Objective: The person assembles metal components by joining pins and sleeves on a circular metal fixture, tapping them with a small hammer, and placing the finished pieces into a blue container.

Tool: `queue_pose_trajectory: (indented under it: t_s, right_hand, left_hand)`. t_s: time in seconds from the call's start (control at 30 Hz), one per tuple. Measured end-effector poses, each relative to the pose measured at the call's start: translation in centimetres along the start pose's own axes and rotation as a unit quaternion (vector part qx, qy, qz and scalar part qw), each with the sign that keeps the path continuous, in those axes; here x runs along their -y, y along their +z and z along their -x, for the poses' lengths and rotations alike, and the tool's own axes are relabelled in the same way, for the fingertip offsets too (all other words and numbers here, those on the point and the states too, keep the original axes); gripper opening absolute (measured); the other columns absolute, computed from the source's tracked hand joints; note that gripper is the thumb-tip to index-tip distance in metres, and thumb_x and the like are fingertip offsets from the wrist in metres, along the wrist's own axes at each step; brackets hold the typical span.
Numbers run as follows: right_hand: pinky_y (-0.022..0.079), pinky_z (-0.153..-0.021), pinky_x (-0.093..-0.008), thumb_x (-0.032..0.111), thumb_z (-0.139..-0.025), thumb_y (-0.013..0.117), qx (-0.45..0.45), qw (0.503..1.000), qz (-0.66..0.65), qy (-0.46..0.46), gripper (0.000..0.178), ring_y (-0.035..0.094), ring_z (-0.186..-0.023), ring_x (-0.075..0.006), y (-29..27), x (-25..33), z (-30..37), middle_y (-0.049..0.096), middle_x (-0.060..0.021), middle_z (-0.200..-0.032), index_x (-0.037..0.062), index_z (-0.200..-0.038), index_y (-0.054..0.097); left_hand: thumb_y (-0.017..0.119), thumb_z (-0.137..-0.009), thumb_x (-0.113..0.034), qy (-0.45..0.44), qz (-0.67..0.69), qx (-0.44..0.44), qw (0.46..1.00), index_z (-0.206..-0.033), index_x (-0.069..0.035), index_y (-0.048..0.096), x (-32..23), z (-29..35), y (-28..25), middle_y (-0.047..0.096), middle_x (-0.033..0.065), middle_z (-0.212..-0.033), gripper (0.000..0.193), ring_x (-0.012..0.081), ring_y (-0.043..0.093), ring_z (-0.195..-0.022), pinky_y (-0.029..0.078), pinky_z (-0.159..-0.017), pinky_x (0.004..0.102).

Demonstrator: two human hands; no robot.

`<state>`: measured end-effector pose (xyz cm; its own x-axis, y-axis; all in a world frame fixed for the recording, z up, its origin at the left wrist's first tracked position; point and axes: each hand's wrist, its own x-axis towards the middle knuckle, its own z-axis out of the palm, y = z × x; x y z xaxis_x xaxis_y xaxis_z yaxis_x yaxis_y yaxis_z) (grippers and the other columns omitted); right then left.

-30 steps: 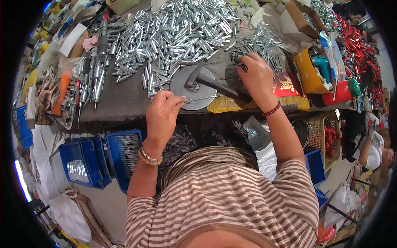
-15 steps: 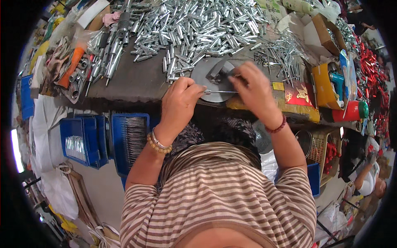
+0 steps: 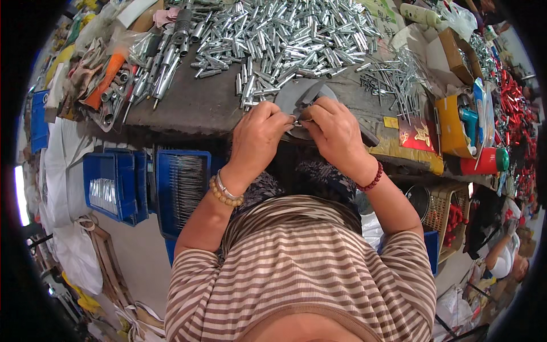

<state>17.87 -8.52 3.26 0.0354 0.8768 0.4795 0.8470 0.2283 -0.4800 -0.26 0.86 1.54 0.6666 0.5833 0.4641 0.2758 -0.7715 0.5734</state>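
Observation:
My left hand [image 3: 257, 138] is closed in a pinch on a small silver metal tube [image 3: 295, 122], of which only a short bit shows. Close against it, the fingers of my right hand [image 3: 342, 139] are also pinched together; what they hold is hidden behind them. The fingertips of both hands nearly meet over the near edge of a grey round plate [image 3: 288, 98]. A dark curved metal piece [image 3: 311, 93] lies on that plate, just beyond my right fingers. Past the plate spreads a big heap of short silver tubes [image 3: 285, 40].
Thin metal rods [image 3: 393, 80] lie loose at the right. Tools and an orange-handled item [image 3: 108, 80] crowd the bench's left. Below the bench edge stand blue bins [image 3: 161, 211] and a tan basket [image 3: 439, 214]. A yellow box [image 3: 453, 122] and a red container [image 3: 484, 162] sit rightward.
My right hand has come left and down, close to my left hand. The thin rod that stretched between the hands no longer shows. The view has shifted slightly.

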Motion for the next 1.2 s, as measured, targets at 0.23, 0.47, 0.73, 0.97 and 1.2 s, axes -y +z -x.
queue_pose_trajectory:
  t_s: [0.23, 0.47, 0.73, 0.97, 1.2]
  right_hand:
    - [0.048, -0.081, -0.0432, 0.01, -0.081, 0.063, 0.013, 0.989, 0.131, -0.063, 0.013, 0.058, -0.095, -0.0302, -0.4, 1.0, 0.3, 0.055, -0.0105, -0.096, 0.0082, -0.094, 0.062]
    - [0.047, -0.081, -0.0382, 0.01, -0.08, 0.065, 0.004, 0.991, 0.124, -0.043, 0.02, 0.059, -0.093, -0.0266, 0.6, 1.9, 2.7, 0.055, -0.0072, -0.094, 0.0091, -0.1, 0.064]
    - [0.05, -0.079, -0.0419, 0.011, -0.084, 0.068, -0.054, 0.979, 0.183, 0.066, 0.02, 0.062, -0.093, -0.029, -2.1, 0.5, 1.7, 0.061, -0.0096, -0.096, 0.0095, -0.104, 0.067]
    - [0.053, -0.073, -0.0449, 0.005, -0.086, 0.072, -0.064, 0.989, 0.044, 0.127, 0.03, 0.066, -0.086, -0.0381, -4.3, -0.7, 2.5, 0.064, -0.0148, -0.098, 0.0046, -0.115, 0.068]
    - [0.053, -0.061, -0.0397, 0.005, -0.087, 0.071, -0.047, 0.995, 0.047, 0.074, 0.034, 0.067, -0.072, -0.0306, -5.2, 2.4, 4.0, 0.065, -0.0072, -0.095, 0.0122, -0.121, 0.071]
  left_hand:
    - [0.068, -0.091, -0.01, -0.002, -0.046, -0.002, 0.999, -0.089, -0.008, 0.068, -0.1, 0.5, 0.1, 0.06, 0.0082, -0.089, 0.003, 0.032, 0.064, -0.083, 0.051, -0.071, 0.0449]
    - [0.074, -0.085, -0.009, 0.028, -0.008, -0.006, 1.0, -0.091, -0.008, 0.071, -1.1, 1.6, 0.0, 0.061, 0.0072, -0.089, 0.007, 0.0304, 0.064, -0.082, 0.052, -0.071, 0.0421]
    - [0.075, -0.084, -0.009, -0.008, -0.034, 0.005, 0.999, -0.094, -0.01, 0.074, 0.4, 1.4, 0.0, 0.061, 0.0073, -0.091, 0.01, 0.029, 0.064, -0.087, 0.053, -0.074, 0.041]
    - [0.075, -0.087, -0.007, -0.004, -0.008, 0.0, 1.0, -0.096, -0.005, 0.073, 0.2, -0.1, 0.4, 0.061, 0.009, -0.094, 0.009, 0.029, 0.064, -0.086, 0.052, -0.074, 0.0399]
    - [0.078, -0.084, -0.005, -0.028, 0.043, -0.003, 0.999, -0.095, -0.008, 0.074, 0.0, 0.9, 0.3, 0.062, 0.0071, -0.09, 0.012, 0.0295, 0.065, -0.085, 0.052, -0.071, 0.0416]
